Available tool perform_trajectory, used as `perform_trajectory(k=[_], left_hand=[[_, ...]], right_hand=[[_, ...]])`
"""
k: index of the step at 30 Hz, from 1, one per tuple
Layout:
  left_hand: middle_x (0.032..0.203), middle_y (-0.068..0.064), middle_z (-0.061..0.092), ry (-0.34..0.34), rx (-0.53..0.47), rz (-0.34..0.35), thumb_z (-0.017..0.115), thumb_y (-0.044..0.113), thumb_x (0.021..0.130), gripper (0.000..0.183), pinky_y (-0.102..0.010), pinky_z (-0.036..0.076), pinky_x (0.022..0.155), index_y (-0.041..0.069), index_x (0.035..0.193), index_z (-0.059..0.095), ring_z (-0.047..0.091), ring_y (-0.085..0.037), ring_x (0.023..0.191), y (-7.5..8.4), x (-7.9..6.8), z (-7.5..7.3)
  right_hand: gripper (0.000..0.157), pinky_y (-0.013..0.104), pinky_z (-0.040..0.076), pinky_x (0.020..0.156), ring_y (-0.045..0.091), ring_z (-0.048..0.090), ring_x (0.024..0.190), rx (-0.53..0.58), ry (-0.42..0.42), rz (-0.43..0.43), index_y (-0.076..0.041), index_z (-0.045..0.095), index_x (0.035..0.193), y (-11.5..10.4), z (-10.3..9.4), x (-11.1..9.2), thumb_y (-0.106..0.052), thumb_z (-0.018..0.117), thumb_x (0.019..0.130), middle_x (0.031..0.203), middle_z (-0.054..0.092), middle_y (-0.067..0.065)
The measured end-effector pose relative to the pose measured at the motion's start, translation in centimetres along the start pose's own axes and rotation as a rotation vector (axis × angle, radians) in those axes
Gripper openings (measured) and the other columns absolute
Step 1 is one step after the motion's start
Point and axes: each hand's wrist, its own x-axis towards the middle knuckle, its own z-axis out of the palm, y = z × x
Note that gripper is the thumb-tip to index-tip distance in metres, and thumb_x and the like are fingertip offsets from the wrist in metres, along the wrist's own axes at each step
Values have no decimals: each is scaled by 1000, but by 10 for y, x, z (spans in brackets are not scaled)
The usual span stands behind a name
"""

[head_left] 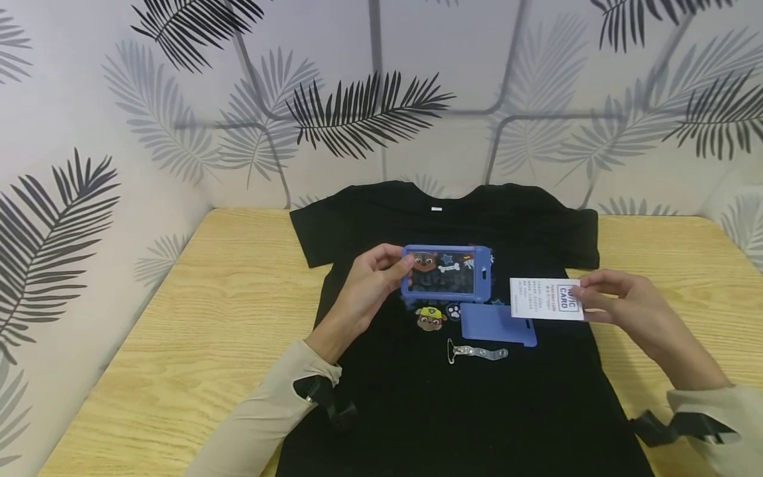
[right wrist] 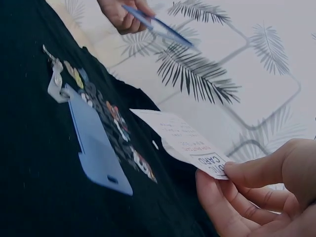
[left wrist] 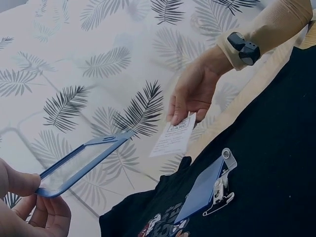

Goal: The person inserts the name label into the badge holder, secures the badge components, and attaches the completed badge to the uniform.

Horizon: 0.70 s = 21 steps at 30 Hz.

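Note:
My left hand pinches the left end of a blue badge holder frame with a clear window, raised above the black T-shirt. In the left wrist view the thumb lies on one face of the frame and the fingers are behind it. Between thumb and fingers, my right hand grips the right end of a white printed card, also held up off the shirt. The flat blue back panel of the holder lies on the shirt, partly behind the card. Below it is a clear strap clip with a metal fastener.
Spread over the wooden table, the T-shirt carries a cartoon print on its chest. A wall covering with leaf patterns rises behind the table. Both wrists wear small black cameras.

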Motion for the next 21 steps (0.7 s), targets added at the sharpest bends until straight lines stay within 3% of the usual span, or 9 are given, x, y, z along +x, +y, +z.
perform_trajectory(k=[4, 11, 14, 21], left_hand=[[88, -4, 60, 1, 3, -6, 59, 2, 95, 6, -26, 49, 76, -2, 100, 59, 55, -18, 80, -1, 0, 0], [87, -4, 60, 3, -7, 4, 59, 1, 95, 5, -26, 49, 75, -2, 98, 60, 54, -17, 78, 0, 0, 0], [87, -4, 60, 5, -3, 0, 59, 1, 94, 5, -26, 49, 76, -2, 98, 60, 54, -18, 79, 0, 0, 0], [89, -6, 60, 4, 3, -4, 60, 1, 94, 5, -26, 49, 75, -2, 98, 60, 55, -16, 80, -4, 0, 1]], right_hand=[[38, 22, 54, 75, 9, 60, 89, 2, -5, -17, 7, 49, 121, -4, 1, -1, -20, 60, 97, 125, 48, 20], [26, 21, 53, 76, 8, 60, 89, 83, -8, -39, -2, 54, 114, -7, 1, -4, -19, 62, 96, 109, 55, -7], [20, 21, 53, 76, 8, 60, 89, 130, -9, -46, -6, 56, 111, -11, 2, -6, -18, 62, 96, 107, 57, -9], [16, 22, 54, 74, 10, 62, 87, 321, -37, -61, -5, 60, 108, -18, 5, -7, -11, 64, 94, 104, 61, -7]])
